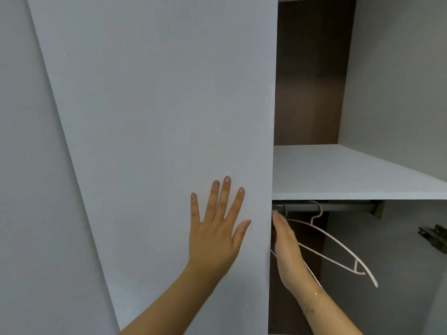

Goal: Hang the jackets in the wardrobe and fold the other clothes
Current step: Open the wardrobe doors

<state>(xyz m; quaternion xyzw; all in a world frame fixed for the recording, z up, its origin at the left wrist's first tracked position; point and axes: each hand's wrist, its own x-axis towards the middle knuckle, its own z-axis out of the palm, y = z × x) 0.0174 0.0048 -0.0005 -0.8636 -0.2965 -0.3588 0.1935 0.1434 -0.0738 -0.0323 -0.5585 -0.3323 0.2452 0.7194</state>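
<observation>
Left hand (217,228) flat, fingers spread and straight, pressed against the pale grey flat-panel wardrobe door (154,117). Right hand (287,247) at the door's right edge, fingers extended and together, reaching into the open wardrobe compartment below the pale grey shelf (350,175); whether it grasps anything cannot be told. Two thin white plastic hangers (338,243) hang from the grey metal rail (338,206) (the nearer one passes behind the right hand). No jacket or other garment is visible.

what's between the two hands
The door's free edge. In the head view the left hand lies flat on its front, and the right hand reaches past that edge toward the hanger.
</observation>
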